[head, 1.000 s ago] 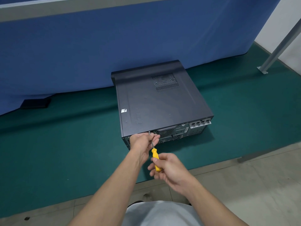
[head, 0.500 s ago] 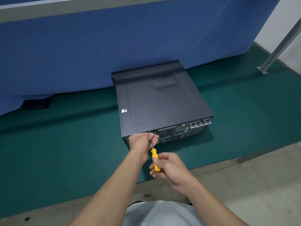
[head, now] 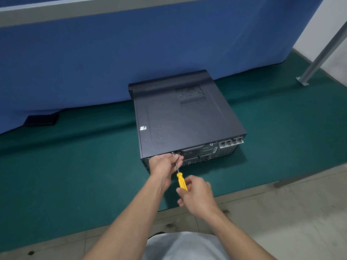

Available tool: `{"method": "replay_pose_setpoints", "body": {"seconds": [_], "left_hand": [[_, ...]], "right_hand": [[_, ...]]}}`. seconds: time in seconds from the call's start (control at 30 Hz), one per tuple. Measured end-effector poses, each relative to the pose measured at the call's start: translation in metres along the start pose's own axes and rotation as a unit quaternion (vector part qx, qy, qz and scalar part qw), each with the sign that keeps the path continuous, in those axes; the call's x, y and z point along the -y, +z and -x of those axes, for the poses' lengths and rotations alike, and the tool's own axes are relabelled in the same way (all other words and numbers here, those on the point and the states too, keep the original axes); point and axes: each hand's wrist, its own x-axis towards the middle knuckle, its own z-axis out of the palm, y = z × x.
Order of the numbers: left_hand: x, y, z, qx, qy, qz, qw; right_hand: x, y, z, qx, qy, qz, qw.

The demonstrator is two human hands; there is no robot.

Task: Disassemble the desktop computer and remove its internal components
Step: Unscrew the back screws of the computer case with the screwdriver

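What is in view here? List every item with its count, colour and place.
computer case: one, black, lying flat on the mat, rear panel toward the person
screwdriver: one, yellow handle and metal shaft, tip at the case's rear top edge
sticker: one, white, on the case's top panel near its left edge
mat: one, green, under the case
partition: one, blue, behind the case
post: one, grey metal, slanted, far right
floor: pale tiles, nearest the person
shirt: one, light grey, bottom edge
left hand: pinches the screwdriver shaft near the tip
right hand: grips the yellow handle
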Motion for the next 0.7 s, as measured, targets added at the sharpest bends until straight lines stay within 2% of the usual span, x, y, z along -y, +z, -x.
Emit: {"method": "replay_pose_setpoints", "body": {"seconds": [0.03,0.07,0.1,0.13,0.17,0.2,0.23,0.27,0.3,0.33,0.37,0.4,0.43,0.5,0.57,0.6,0.63,0.67,0.7], "left_hand": [[0.001,-0.001,-0.001,0.000,0.000,-0.003,1.000],[0.000,0.000,-0.001,0.001,0.000,-0.003,1.000],[0.000,0.000,0.000,0.002,0.001,-0.002,1.000],[0.000,0.000,0.000,0.002,0.002,0.002,1.000],[0.000,0.000,0.000,0.000,0.002,0.008,1.000],[-0.001,0.001,0.001,0.000,0.002,0.014,1.000],[-0.001,0.001,0.001,0.001,0.002,0.019,1.000],[-0.001,0.001,0.001,0.003,0.001,0.023,1.000],[-0.001,0.001,0.001,0.003,0.001,0.022,1.000],[-0.001,0.001,0.001,0.001,0.001,0.019,1.000],[-0.001,0.001,0.001,-0.001,0.001,0.014,1.000],[-0.001,0.001,0.001,-0.002,0.000,0.013,1.000],[-0.001,0.002,0.001,-0.003,0.000,0.015,1.000],[0.000,0.002,0.001,-0.005,-0.001,0.022,1.000],[-0.001,0.003,0.001,-0.008,0.001,0.026,1.000],[-0.002,0.003,0.002,-0.009,0.001,0.029,1.000],[-0.002,0.003,0.002,-0.008,0.000,0.032,0.999],[-0.002,0.004,0.002,-0.006,-0.002,0.034,0.999],[-0.002,0.004,0.003,-0.006,-0.002,0.031,0.999]], "right_hand": [[-0.001,0.001,-0.002,-0.009,-0.005,0.020,1.000],[-0.002,0.000,-0.003,0.008,0.010,-0.029,0.999],[-0.002,-0.004,-0.005,0.042,0.043,-0.131,0.989],[-0.001,-0.008,-0.004,0.099,0.092,-0.261,0.956],[0.001,-0.013,-0.004,0.156,0.136,-0.390,0.897],[0.001,-0.018,-0.003,0.189,0.164,-0.474,0.844],[0.000,-0.021,-0.003,0.201,0.169,-0.506,0.822],[0.000,-0.020,-0.003,0.189,0.162,-0.492,0.834],[0.000,-0.017,-0.003,0.161,0.139,-0.429,0.878],[0.001,-0.013,-0.002,0.118,0.109,-0.322,0.933],[0.002,-0.008,-0.001,0.074,0.076,-0.219,0.970],[0.002,-0.004,0.000,0.048,0.050,-0.151,0.986],[0.002,-0.001,0.000,0.040,0.040,-0.140,0.988],[0.002,-0.004,-0.001,0.076,0.077,-0.259,0.960],[0.003,-0.013,-0.001,0.155,0.142,-0.442,0.872],[0.003,-0.017,-0.001,0.178,0.160,-0.498,0.833],[0.003,-0.019,-0.001,0.183,0.161,-0.511,0.824],[0.003,-0.018,-0.001,0.164,0.150,-0.475,0.851],[0.004,-0.014,0.000,0.127,0.126,-0.389,0.904]]}}
